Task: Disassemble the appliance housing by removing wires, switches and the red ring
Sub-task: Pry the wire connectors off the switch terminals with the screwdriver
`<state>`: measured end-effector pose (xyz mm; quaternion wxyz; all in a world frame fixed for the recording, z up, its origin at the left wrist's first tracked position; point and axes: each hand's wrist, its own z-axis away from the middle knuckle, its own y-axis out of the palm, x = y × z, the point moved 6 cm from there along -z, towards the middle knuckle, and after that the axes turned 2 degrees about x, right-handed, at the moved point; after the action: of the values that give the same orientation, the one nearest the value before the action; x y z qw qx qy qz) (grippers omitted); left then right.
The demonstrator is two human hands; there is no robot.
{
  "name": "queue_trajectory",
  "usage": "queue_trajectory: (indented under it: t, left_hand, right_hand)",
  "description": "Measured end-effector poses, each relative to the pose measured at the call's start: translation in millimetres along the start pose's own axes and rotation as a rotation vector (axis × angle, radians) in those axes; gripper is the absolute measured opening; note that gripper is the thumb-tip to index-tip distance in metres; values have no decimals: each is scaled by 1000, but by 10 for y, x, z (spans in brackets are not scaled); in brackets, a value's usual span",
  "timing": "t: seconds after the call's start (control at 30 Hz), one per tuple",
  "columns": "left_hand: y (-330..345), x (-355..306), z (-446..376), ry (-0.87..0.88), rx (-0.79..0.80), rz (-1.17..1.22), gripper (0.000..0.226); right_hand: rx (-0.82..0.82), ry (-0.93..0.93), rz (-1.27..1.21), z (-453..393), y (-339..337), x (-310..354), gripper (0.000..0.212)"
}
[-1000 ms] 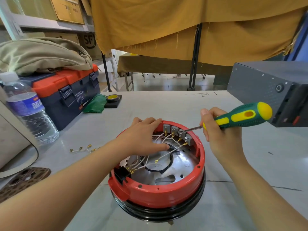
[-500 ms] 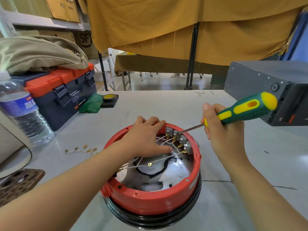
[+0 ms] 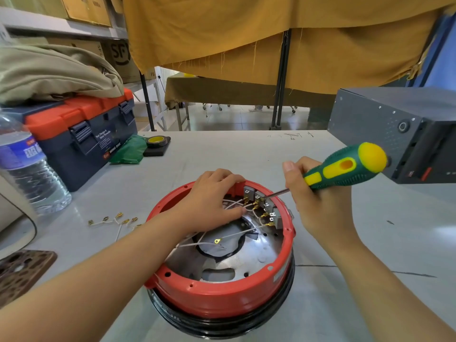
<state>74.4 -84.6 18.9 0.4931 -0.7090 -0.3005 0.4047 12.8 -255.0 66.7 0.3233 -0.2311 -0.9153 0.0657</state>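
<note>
Your two forearms come in from the near edge of the table (image 3: 246,149) and meet over the appliance housing (image 3: 222,319), which stands close to that edge, its black base partly cut off by the bottom of the view. The red ring (image 3: 222,299) sits on top of it, around a metal plate with a dark opening. Your left hand (image 3: 212,201) lies palm down across the far-left rim of the ring, fingers together and bent down into the housing; the fingertips rest at the white wires (image 3: 237,234), but whether they pinch one is hidden by the fingers themselves. Your right hand (image 3: 313,201) is wrapped round the green-and-yellow screwdriver (image 3: 345,167), handle pointing up and right, the blade tip at the row of grey switches (image 3: 265,206) on the far inner wall. The exact contact point is too small to make out.

Left of the housing, a loose bundle of wires with brass terminals (image 3: 116,219) lies on the table. At the left edge stands a water bottle (image 3: 27,166), cut off on its left, and behind it a toolbox (image 3: 81,129) under folded cloth. A grey metal box (image 3: 399,129) juts in at the far right
</note>
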Motion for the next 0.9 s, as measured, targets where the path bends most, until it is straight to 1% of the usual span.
queue_trajectory:
  t: [0.17,0.23,0.33,0.43,0.53,0.6,0.9]
  left_hand:
    - [-43,-37,24,53,-42,54,30]
    - [-35,-39,24,56,-34,46,22]
    - [-20,-38,29,31,1,30,9]
    - [-16,-45,39,23,10,25,8]
    - [-16,-48,39,21,3,22,7]
    - [-12,-46,31,16,1,10,6]
    - [2,-50,10,23,-31,-20,13]
  right_hand:
    - [31,-43,5,17,59,18,33]
    - [20,-17,26,8,47,-11,34]
    - [6,44,15,-2,34,-64,42]
    - [5,108,-43,-13,43,-114,45]
    - [-28,250,-187,-28,37,-267,35]
    - [-58,319,-285,-31,32,-353,32]
    - [-103,392,-372,-27,21,-429,33]
